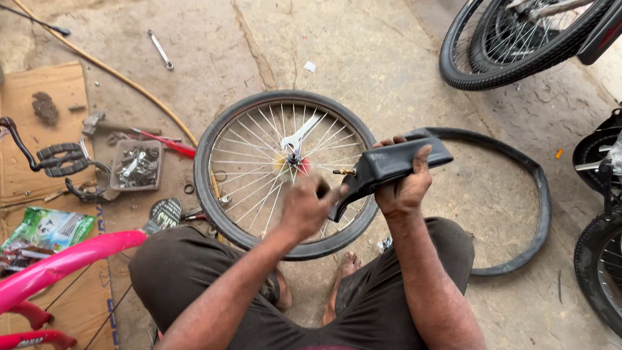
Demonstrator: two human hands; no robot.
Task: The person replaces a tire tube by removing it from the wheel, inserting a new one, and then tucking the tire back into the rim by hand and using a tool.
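My right hand grips a folded section of a black inner tube, whose brass valve points left. The rest of the tube loops out over the concrete floor to the right. My left hand is closed around the tube's lower end just below the valve; whether it also holds a small tool I cannot tell. Under both hands a spoked bicycle wheel with its tyre lies flat on the floor. A silver spanner rests on its hub.
A tray of small metal parts, pedals, red-handled pliers and a hammer lie at the left beside cardboard. A pink bicycle frame is at lower left. Another spanner and a yellow hose lie farther off. Bicycle wheels stand at top right and right edge.
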